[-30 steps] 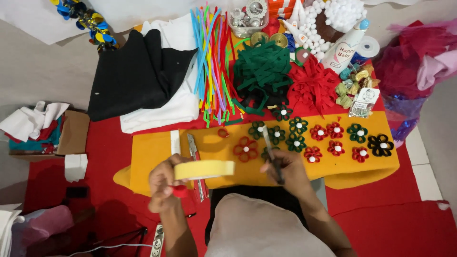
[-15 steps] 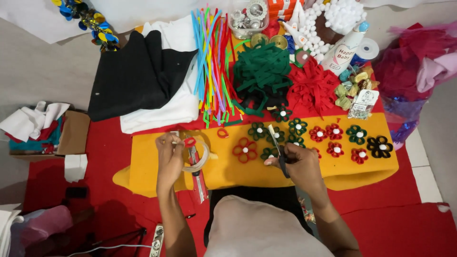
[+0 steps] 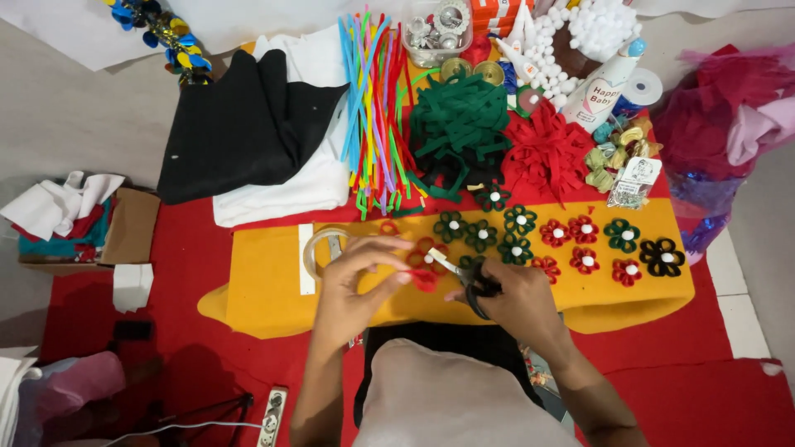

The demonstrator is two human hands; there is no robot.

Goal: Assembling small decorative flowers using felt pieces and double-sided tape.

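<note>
About a dozen finished flowers (image 3: 586,234) lie at two o'clock on the yellow felt (image 3: 265,290). The left hand (image 3: 352,290) pinches a red flower (image 3: 424,277); the right hand (image 3: 517,302), closed around scissors (image 3: 468,277), trims it.

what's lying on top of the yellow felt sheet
On the yellow felt sheet lie small red, green and black flowers with white centres, and a tape roll. The left hand and the right hand, which holds scissors, cover whatever lies beneath them.
</note>
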